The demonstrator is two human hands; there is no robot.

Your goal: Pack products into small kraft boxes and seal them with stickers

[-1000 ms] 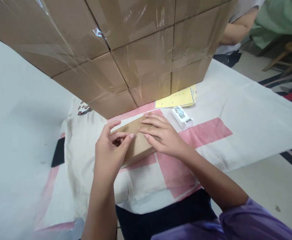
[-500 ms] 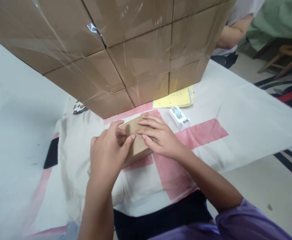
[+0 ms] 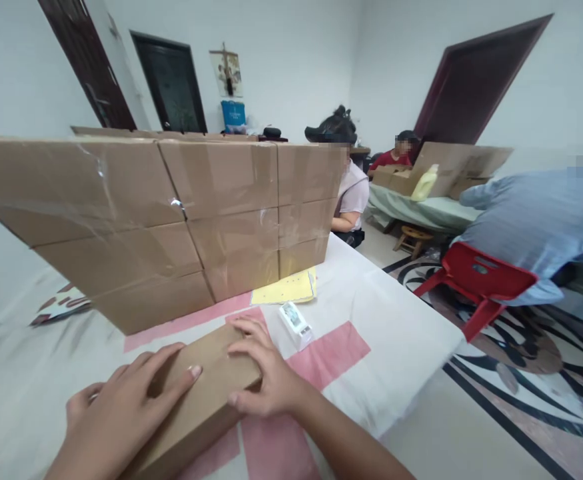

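Observation:
A flat brown cardboard box (image 3: pixel 206 373) lies at a slant on the cloth-covered table in front of me. My left hand (image 3: pixel 131 393) holds its left part, thumb on the top face and bent fingers over the far edge; some fingertips are hidden. At the right end, my right hand (image 3: pixel 261 373) grips the box, its thumb low at the near corner and its fingers on the top and far edge. Just beyond the right hand lies a small white device with a display (image 3: pixel 295 325), apart from the fingers.
A wall of taped brown cartons (image 3: pixel 231 220) stands across the table's back. Yellow paper (image 3: pixel 286 287) lies at its foot, and a patterned item (image 3: pixel 64 303) at left. Co-workers sit beyond, one on a red chair (image 3: pixel 491 273) at right. A yellow bottle (image 3: pixel 425 183) stands on another table.
My view has tilted up, bringing the room and other people into sight. The right hand has gone from fingers flat on the box to gripping its right end.

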